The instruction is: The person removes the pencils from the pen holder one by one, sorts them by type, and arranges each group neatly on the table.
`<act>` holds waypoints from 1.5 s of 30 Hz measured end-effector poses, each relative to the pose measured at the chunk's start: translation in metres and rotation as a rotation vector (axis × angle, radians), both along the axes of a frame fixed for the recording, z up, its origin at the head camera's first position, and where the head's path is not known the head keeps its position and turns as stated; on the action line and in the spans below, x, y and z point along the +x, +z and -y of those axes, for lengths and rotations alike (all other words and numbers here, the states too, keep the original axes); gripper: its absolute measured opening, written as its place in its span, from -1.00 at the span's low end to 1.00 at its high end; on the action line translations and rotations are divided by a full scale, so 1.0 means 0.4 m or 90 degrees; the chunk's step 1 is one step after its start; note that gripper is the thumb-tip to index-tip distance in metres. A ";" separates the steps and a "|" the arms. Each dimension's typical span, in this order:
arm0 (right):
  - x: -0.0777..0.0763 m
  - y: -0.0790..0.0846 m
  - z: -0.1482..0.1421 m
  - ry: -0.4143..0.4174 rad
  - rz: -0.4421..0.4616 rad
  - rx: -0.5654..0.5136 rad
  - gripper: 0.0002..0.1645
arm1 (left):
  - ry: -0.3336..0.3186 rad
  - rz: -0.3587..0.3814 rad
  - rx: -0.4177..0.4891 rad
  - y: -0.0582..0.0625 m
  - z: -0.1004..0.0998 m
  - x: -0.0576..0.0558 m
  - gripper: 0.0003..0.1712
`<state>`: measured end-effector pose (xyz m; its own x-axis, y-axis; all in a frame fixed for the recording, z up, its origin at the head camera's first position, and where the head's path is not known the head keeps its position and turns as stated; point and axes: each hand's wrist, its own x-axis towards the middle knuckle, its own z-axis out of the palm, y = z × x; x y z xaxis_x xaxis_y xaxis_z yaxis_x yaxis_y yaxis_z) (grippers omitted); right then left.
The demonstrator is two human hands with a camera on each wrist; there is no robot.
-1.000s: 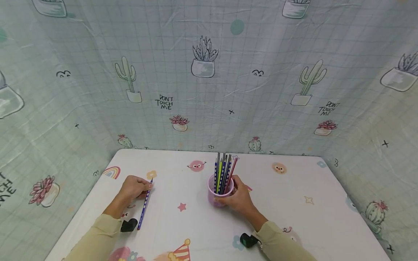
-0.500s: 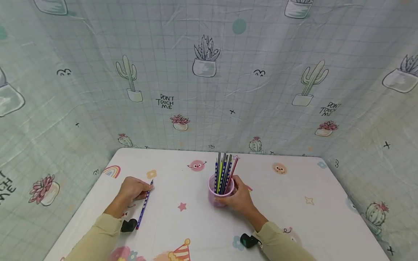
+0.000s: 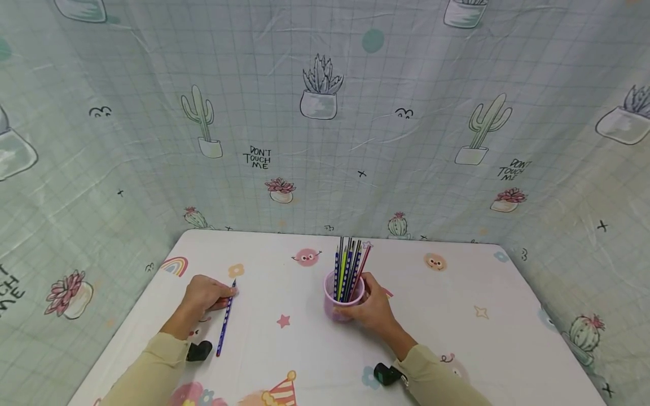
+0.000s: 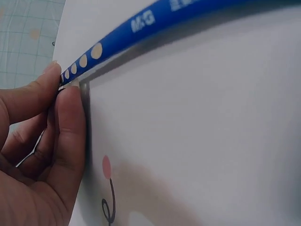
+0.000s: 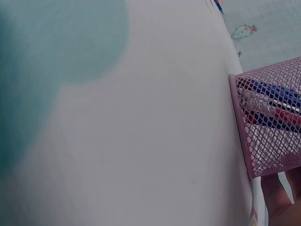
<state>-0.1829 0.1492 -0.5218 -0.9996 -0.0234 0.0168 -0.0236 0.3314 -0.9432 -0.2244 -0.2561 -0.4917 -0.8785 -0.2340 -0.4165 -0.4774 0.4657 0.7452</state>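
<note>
My left hand [image 3: 207, 294] is on the left side of the table. Its thumb and fingertips pinch a blue pencil with pale dots [image 3: 224, 327] near the pointed far end. In the left wrist view the pencil [image 4: 127, 30] slants across the top, "M&G" printed on it; whether its near end touches the table I cannot tell. My right hand [image 3: 374, 310] grips a pink mesh pencil cup [image 3: 332, 311] from its right side. Upright in the cup stand several pencils [image 3: 347, 270]: dotted blue, yellow-green, dark striped and red. The right wrist view catches the cup [image 5: 275, 146] with fingers against it.
A white table [image 3: 431, 349] printed with cartoon figures lies under both hands. Behind and beside it hangs a green cactus-print cloth [image 3: 325, 158]. Black wrist devices [image 3: 388, 374] sit at both sleeves.
The pencil in my left hand has swung slightly, its near end going a little left, then right. My right hand and the cup stay where they were.
</note>
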 end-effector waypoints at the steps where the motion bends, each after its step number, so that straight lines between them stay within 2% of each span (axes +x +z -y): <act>1: 0.001 0.000 0.001 0.003 -0.001 -0.002 0.04 | 0.001 -0.002 -0.006 -0.002 0.002 0.002 -0.63; 6: 0.002 -0.001 0.005 0.017 -0.005 -0.006 0.06 | 0.004 -0.020 -0.021 -0.007 0.009 0.008 -0.66; 12: 0.003 0.001 0.001 0.008 -0.006 -0.002 0.07 | 0.008 -0.029 -0.010 -0.006 0.004 0.002 -0.65; 19: 0.004 0.004 -0.004 0.002 -0.014 -0.007 0.04 | 0.017 -0.006 0.008 -0.004 -0.009 0.002 -0.60; 26: 0.002 0.000 -0.007 0.006 -0.019 -0.015 0.05 | -0.006 -0.009 -0.012 0.015 -0.027 0.011 -0.57; 34: 0.004 0.000 -0.006 0.005 -0.012 -0.012 0.05 | -0.030 -0.103 0.110 0.010 -0.064 0.010 -0.64; 39: 0.004 0.001 -0.005 0.003 -0.006 -0.008 0.06 | -0.055 -0.120 0.127 0.010 -0.094 0.014 -0.59; 45: 0.003 0.003 -0.004 0.006 -0.011 -0.014 0.06 | -0.106 -0.146 0.172 0.022 -0.143 0.022 -0.57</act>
<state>-0.1816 0.1509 -0.5204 -0.9989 -0.0324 0.0348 -0.0432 0.3105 -0.9496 -0.2157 -0.1990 -0.4828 -0.9727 0.0112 -0.2319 -0.2184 0.2953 0.9301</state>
